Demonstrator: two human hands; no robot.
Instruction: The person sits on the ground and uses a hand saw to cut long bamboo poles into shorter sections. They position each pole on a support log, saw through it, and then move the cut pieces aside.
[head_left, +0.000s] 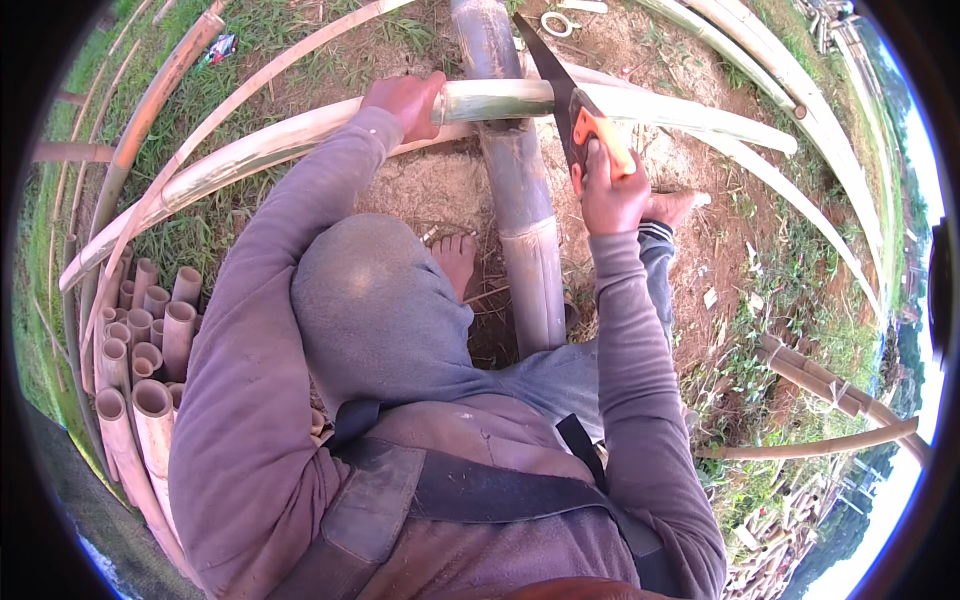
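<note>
My right hand (615,192) is closed round the orange and black handle of a hand saw (556,82). Its dark blade crosses a long pale green bamboo pole (497,100), pointing up and away to the left. To the left of the blade, my left hand (408,104) grips that pole from above. The pole lies crosswise over a thick grey bamboo log (527,230), which runs away from me between my legs. Whether the teeth have cut into the pole cannot be made out.
Several cut bamboo tubes (152,398) stand bundled at my left. Long bamboo poles (770,75) lie at the far right, and another pole (165,100) lies at the far left. A pale ring (557,24) rests on the ground beyond the saw. Bamboo scraps (770,535) lie heaped at lower right.
</note>
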